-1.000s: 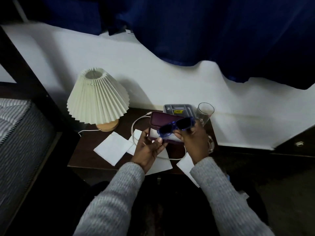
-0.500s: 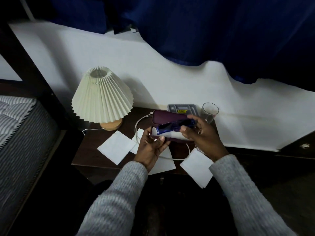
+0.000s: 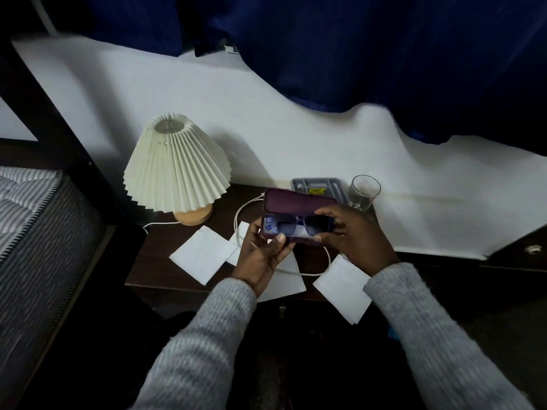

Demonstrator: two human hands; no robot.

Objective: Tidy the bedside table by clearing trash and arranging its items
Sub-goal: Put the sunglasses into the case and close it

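My left grip clamps the open maroon case above the worktop's middle. My right grip pinches the blue sunglasses lying inside it, long axis parallel to the back edge.

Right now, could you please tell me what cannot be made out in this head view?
- Head view, yellow label on the gray tray: too small to read.
- Head view, blue sunglasses in the maroon glasses case: right end covered by the right hand.
- Head view, white cable: middle stretch hidden behind the left hand.
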